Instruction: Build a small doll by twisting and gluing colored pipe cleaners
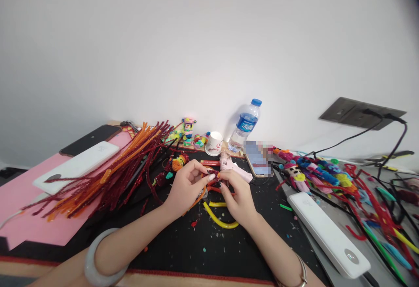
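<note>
Over the middle of the black mat, my left hand (pixel 187 187) and my right hand (pixel 241 196) meet fingertip to fingertip. Both pinch a small dark red and orange pipe-cleaner piece (pixel 214 172), mostly hidden by the fingers. Orange strands (pixel 196 199) hang below the left fingers. A bent yellow pipe cleaner (pixel 220 222) lies on the mat just under the hands. Behind the right hand rests a pink glue gun (pixel 234 167). Left of the left hand sits a small pipe-cleaner figure (pixel 178 162) with a yellow and orange head.
A big bundle of red and orange pipe cleaners (pixel 131 169) covers the left side, over pink paper (pixel 70 230) and a white power bank (pixel 77 167). A paper cup (pixel 214 143), water bottle (pixel 245 125) and phone (pixel 257 160) stand behind. Another power bank (pixel 327 234) and colourful dolls (pixel 314 173) lie right.
</note>
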`<state>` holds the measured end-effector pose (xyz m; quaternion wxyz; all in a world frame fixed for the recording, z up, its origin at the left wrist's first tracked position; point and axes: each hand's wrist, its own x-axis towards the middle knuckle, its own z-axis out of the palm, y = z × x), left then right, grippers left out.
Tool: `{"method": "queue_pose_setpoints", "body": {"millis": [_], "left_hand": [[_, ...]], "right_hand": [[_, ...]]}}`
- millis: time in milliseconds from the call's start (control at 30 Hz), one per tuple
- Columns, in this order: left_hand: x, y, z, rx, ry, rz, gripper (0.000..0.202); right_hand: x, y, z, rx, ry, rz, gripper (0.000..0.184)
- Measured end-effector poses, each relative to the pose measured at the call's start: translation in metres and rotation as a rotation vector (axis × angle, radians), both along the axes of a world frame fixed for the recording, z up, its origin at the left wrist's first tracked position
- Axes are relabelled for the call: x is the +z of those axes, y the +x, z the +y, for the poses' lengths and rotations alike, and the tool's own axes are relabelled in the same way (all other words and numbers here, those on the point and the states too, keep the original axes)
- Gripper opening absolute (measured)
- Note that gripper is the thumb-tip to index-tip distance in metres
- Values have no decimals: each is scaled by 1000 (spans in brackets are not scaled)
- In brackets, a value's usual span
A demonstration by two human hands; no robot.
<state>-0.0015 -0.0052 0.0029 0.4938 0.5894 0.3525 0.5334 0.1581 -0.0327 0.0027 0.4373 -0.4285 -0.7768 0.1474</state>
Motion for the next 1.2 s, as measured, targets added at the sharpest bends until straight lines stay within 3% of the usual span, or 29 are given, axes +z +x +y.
{"method": "queue_pose_setpoints", "body": {"millis": [533, 933, 1067, 1200], "left_hand": [[-11, -3, -1, 103, 347, 166, 9], [-4, -5, -3, 184, 597, 301, 17], [-4, -5, -3, 192, 620, 305, 17], [-8, -6, -2, 173, 522, 309, 15]], "right_hand": [[-3, -10, -6, -48, -143, 213, 12], [-6, -14, -8, -28, -276, 379, 13], [-6, -15, -7, -23, -280, 387, 15], [-6, -12, -5, -31, -269, 340, 15]]}}
